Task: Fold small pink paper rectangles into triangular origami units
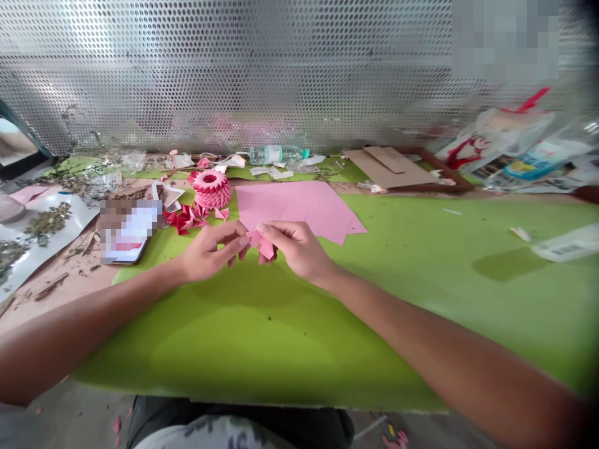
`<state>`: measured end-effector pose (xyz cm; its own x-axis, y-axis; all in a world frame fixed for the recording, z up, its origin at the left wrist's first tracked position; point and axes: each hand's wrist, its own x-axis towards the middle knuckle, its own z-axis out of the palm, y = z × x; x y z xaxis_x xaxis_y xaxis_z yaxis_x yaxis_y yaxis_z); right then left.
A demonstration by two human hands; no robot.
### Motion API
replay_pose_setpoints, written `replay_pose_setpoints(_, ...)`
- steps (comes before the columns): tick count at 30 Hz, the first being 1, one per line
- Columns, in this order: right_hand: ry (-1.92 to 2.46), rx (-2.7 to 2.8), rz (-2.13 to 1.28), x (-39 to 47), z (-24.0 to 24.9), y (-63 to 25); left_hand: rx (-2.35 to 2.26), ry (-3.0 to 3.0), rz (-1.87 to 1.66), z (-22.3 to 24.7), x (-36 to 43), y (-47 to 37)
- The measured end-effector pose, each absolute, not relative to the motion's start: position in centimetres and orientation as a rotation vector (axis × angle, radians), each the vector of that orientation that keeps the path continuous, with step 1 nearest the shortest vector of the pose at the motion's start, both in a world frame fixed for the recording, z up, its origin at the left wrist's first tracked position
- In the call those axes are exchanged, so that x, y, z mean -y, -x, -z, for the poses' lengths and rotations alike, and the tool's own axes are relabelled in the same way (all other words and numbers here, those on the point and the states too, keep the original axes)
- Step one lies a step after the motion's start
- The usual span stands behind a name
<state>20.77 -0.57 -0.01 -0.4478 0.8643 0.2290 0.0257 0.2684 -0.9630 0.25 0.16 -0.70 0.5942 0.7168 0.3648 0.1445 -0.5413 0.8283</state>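
Note:
A small folded piece of pink paper [264, 247] is held up over the green table cover between my two hands. My left hand [210, 249] pinches its left edge with thumb and forefinger. From the other side my right hand [297, 249] grips it, thumb on top and fingers beneath. Just beyond lie larger pink paper sheets [299, 202], overlapping and flat. Left of them stands a round pink paper model [211, 188] built of many folded pieces, with a hole in its top. Loose red and pink folded paper pieces [187, 218] are heaped in front of it.
A phone [133, 234] lies at the left, near dried plant bits and a white sheet [70, 231]. Along the back are a plastic bottle [278, 154], brown cardboard [388, 168] and plastic bags [505, 146]. A perforated metal panel [281, 75] rises behind the table.

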Motion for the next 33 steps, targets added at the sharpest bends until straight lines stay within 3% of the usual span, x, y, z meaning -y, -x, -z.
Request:
replay_pose_setpoints(13, 0.831, 1.858, -1.082, 1.13, -0.22, -20.82, -0.738, -2.049, -0.909, 0.53, -0.14, -0.3)
replay_pose_setpoints(33, 0.856, 1.998, -1.043, 1.3, -0.23, -20.83, -0.831, -2.149, -1.004, -0.26, 0.39, -0.47)
